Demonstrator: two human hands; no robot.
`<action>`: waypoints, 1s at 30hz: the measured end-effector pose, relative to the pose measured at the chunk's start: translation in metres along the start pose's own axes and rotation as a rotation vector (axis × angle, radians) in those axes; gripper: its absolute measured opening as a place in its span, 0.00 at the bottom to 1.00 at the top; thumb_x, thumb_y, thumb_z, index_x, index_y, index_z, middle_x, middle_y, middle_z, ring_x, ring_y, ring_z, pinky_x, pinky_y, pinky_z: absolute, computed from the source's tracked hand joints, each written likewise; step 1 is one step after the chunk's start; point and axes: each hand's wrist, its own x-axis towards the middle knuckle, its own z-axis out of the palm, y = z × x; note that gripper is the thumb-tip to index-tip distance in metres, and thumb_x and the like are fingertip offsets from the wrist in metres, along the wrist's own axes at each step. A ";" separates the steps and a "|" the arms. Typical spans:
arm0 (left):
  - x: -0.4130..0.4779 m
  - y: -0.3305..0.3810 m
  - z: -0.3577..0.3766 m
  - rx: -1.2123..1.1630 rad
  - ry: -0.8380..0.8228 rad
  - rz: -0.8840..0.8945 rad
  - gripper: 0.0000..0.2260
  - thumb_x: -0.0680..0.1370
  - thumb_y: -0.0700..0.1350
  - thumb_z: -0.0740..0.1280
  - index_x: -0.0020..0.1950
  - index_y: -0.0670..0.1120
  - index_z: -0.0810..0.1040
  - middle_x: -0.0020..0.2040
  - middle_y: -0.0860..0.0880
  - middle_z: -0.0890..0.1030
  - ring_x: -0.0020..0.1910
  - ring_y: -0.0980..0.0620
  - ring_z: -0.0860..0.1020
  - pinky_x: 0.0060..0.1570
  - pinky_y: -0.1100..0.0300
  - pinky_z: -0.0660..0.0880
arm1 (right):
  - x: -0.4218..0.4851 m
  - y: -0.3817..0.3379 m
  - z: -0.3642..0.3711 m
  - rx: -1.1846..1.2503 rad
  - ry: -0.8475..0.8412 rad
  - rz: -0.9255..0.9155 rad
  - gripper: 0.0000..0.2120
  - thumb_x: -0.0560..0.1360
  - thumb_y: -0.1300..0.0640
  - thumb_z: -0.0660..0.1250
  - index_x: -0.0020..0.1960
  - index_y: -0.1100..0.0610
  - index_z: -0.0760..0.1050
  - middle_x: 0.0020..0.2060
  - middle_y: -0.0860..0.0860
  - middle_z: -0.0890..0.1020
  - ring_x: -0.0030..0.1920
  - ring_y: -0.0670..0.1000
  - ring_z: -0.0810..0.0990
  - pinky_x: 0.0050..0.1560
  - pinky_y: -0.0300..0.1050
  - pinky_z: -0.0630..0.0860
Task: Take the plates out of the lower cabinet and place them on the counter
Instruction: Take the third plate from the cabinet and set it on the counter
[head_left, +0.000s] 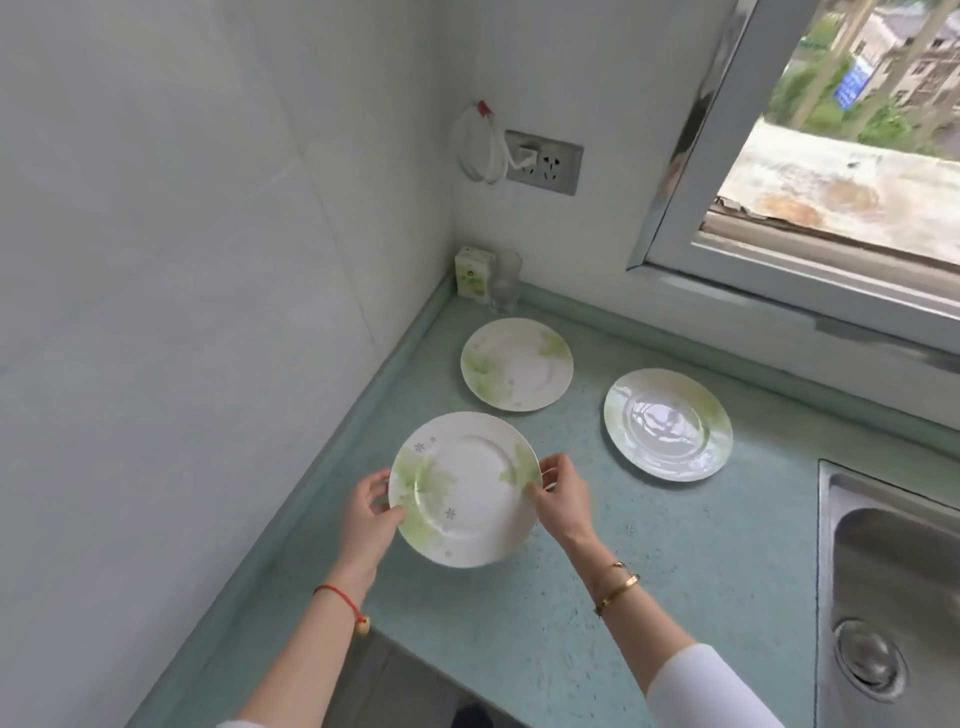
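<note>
As a floral plate (462, 488) is carried low over the front-left part of the counter (597, 597), its rim is pinched on one side by the left grip (366, 519) and on the other by the right grip (563, 499), each with its thumb laid on the upper face. A two-sided hold of this kind is judged to keep the glazed, slippery dish level and to allow a soft set-down. The plate is slightly tilted, and whether its underside already touches the surface cannot be told. Space for it has been left clear of the sink (893, 571) to the right. Farther back, two matching plates are laid flat and apart, not stacked: a second plate (517, 364) near the corner and a third plate (667, 423) toward the window (831, 130). Behind them, a glass (505, 283) and a small carton (472, 273) are tucked against the wall. The lower cabinet is not shown, so any remaining plates cannot be counted.
</note>
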 end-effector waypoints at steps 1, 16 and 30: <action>0.006 -0.003 -0.001 0.012 -0.002 -0.009 0.24 0.73 0.29 0.67 0.67 0.44 0.73 0.63 0.45 0.78 0.53 0.53 0.77 0.42 0.67 0.71 | 0.003 0.001 0.006 -0.019 -0.001 0.012 0.06 0.74 0.59 0.66 0.50 0.57 0.71 0.44 0.52 0.78 0.44 0.54 0.76 0.40 0.46 0.74; 0.048 -0.028 -0.018 0.125 -0.082 -0.106 0.25 0.73 0.31 0.68 0.68 0.48 0.73 0.58 0.52 0.76 0.56 0.55 0.73 0.43 0.68 0.69 | 0.014 0.014 0.045 -0.160 -0.055 0.108 0.08 0.74 0.64 0.62 0.53 0.59 0.73 0.42 0.52 0.77 0.44 0.55 0.77 0.45 0.52 0.77; 0.049 -0.035 -0.029 0.172 -0.152 -0.091 0.25 0.74 0.31 0.68 0.70 0.46 0.73 0.63 0.48 0.77 0.60 0.51 0.74 0.59 0.56 0.71 | 0.005 0.010 0.044 -0.160 -0.101 0.139 0.13 0.76 0.61 0.63 0.60 0.59 0.73 0.44 0.54 0.79 0.43 0.54 0.77 0.43 0.48 0.76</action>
